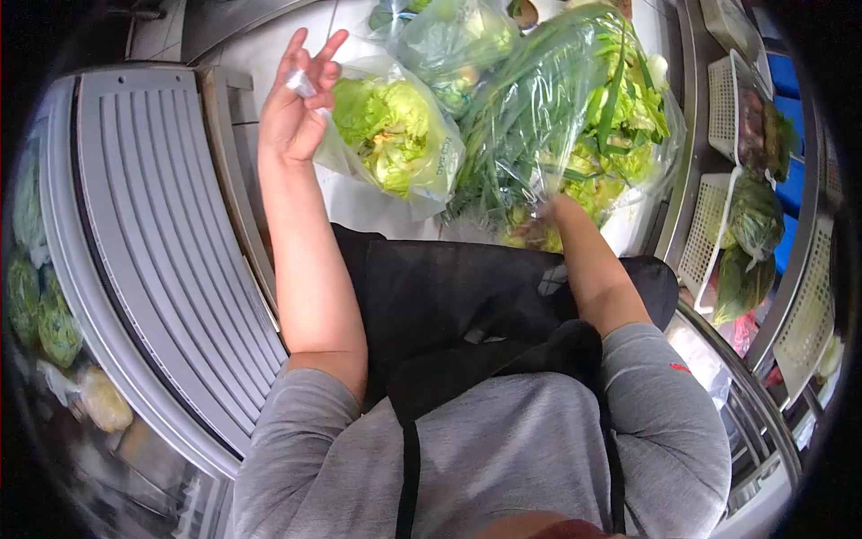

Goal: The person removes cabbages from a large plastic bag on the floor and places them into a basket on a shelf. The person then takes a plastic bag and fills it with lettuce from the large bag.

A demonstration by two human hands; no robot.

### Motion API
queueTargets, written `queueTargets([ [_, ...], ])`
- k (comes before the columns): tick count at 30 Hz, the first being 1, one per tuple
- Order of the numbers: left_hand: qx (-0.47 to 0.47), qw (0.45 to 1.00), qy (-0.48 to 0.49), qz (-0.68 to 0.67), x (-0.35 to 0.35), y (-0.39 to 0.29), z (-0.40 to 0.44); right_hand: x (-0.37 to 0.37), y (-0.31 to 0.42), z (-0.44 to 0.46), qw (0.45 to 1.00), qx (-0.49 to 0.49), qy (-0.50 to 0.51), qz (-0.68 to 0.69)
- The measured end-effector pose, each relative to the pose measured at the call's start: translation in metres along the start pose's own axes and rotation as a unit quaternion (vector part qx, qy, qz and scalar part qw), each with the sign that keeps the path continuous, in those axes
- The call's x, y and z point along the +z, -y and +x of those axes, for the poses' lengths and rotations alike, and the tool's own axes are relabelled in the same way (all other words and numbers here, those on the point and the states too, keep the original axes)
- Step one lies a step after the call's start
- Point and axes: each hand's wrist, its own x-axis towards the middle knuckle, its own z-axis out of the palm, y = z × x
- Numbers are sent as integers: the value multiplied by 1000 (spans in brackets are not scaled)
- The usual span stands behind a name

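Observation:
My left hand (pixel 301 112) is raised at the upper left with its fingers spread, and a small whitish patch shows on it; I cannot tell what that is. Right beside it stands an opened plastic bag (pixel 443 171) with pale green lettuce (pixel 386 126) inside. My right hand (pixel 544 218) is low among the greens, blurred and partly hidden, at the near end of a long clear plastic bag (pixel 530 99) of long green leaves. Whether its fingers grip the bag cannot be made out. More leafy lettuce (pixel 628 153) lies in clear plastic to the right.
Another bag of vegetables (pixel 458 40) sits at the back on the white tiled floor (pixel 269 76). A grey ribbed panel (pixel 171 242) stands along my left. On the right, a metal rack holds white baskets (pixel 709 225) with bagged greens (pixel 756 216). My black apron (pixel 449 287) covers my lap.

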Motion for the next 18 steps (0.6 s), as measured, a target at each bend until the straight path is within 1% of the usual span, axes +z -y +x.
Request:
queueTargets([
  [7,1,1000,-8,-10,-1,0,-2,9,27,5,999,-9,23,22],
  [12,-13,1000,8,-16,3,1,-4,17,26,-10,998,-19,42,49],
  [16,-37,999,22,-12,4,-4,-7,11,11,-29,991,-6,57,122],
  [18,-39,999,30,14,2,-9,-9,-9,-3,-45,981,19,39,190],
])
